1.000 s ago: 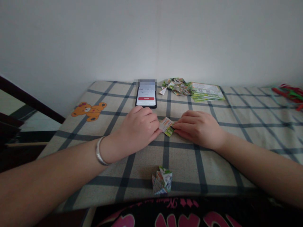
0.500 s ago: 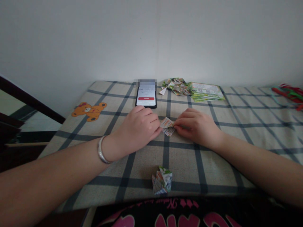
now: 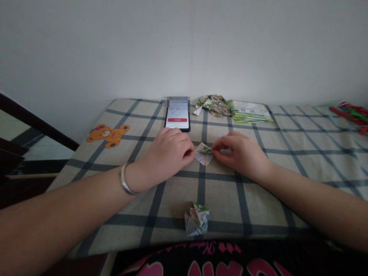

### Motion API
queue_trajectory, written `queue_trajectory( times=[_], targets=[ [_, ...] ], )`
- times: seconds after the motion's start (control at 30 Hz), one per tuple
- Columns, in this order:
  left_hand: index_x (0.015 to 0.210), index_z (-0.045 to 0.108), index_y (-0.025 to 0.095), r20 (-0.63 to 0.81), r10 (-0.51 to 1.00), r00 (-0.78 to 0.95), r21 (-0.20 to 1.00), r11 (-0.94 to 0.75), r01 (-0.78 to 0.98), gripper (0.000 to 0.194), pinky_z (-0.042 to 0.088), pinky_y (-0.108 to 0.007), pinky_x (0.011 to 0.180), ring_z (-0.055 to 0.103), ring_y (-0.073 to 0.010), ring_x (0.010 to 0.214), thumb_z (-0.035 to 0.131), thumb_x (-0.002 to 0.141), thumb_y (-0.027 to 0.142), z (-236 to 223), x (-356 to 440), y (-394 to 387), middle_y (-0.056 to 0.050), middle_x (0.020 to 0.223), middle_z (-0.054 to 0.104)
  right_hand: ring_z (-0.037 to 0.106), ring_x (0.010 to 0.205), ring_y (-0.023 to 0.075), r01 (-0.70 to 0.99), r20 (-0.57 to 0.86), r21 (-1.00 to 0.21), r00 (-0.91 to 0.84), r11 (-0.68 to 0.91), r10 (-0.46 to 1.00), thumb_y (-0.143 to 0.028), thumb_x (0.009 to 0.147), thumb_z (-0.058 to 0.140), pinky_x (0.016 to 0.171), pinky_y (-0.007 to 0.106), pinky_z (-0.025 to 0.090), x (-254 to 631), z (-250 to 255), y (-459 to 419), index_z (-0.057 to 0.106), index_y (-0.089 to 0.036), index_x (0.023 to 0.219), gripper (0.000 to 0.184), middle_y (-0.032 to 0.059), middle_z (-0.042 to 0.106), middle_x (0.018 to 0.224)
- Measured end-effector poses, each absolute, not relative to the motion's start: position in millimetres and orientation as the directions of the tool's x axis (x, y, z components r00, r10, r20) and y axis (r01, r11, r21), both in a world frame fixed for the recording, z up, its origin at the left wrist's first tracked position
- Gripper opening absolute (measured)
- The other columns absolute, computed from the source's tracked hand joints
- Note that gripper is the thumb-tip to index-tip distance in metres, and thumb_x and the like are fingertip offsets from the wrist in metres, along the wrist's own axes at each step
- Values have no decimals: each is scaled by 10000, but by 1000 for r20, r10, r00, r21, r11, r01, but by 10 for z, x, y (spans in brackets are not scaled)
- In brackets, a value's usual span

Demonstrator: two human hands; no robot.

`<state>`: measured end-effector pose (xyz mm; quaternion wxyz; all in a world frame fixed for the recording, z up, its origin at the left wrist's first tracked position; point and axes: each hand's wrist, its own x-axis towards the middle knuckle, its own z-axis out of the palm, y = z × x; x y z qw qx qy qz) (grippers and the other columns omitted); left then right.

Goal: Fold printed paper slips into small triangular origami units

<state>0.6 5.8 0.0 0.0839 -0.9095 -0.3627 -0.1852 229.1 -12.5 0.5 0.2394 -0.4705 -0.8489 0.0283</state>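
Observation:
A small folded square of printed paper (image 3: 204, 154) lies on the checked tablecloth, one corner toward me. My left hand (image 3: 173, 150), with a silver bangle at the wrist, pinches its left corner between thumb and fingers. At the opposite corner my right hand (image 3: 240, 152) pinches the paper with thumb and forefinger. Closer to my body stands a folded paper piece (image 3: 197, 219) with pointed flaps, touched by neither hand.
A phone (image 3: 177, 118) with a lit screen lies beyond my left hand. Against the wall are several folded paper pieces (image 3: 215, 105) beside a stack of printed sheets (image 3: 251, 111). A bear cutout (image 3: 107, 135) is at left, red and green items (image 3: 352, 116) at far right.
The raised flap of the paper has come down, so the paper now shows as one flat square with a green patch. Both hands stay at its corners, barely shifted.

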Motion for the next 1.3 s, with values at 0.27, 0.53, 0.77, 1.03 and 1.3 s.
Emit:
queue_trajectory(
  times=[0.27,0.53,0.77,1.03,1.3],
  targets=[
    [727,693,171,387,732,561,210,-662,719,158,432,-368,830,528,-203,912,631,831,273,-59,32,150,-50,919,571,586,680,137,765,308,-448,-353,462,884,-248,795,646,615,259,429,2281,-44,-32,680,-214,834,62,-3,670,729],
    [713,681,178,341,758,556,251,-643,723,198,419,-367,824,522,-209,914,615,845,310,-77,46,187,-43,887,587,602,752,170,724,438,-253,-506,642,743,-175,823,616,684,284,446,2301,-70,-29,710,-201,916,135,19,705,776],
    [729,645,172,289,781,554,185,-613,768,183,400,-381,840,524,-219,918,596,849,301,-13,79,136,-41,868,610,588,806,206,692,427,68,-671,719,606,-288,911,561,657,322,398,2323,-48,-109,735,-236,1019,211,45,718,857],
    [779,623,177,286,754,592,42,-627,778,173,394,-384,818,534,-230,915,532,872,290,17,94,97,-47,857,603,552,814,209,699,386,132,-689,702,614,-257,911,552,652,323,373,2290,-41,-122,723,-235,1029,209,38,698,863],
    [920,635,182,326,712,622,152,-689,708,112,421,-387,877,551,-224,981,566,856,242,-28,76,125,-43,977,634,564,841,208,708,371,15,-660,706,654,-223,907,551,708,325,406,2296,-49,-89,733,-230,1048,231,60,691,898]
  ],
)
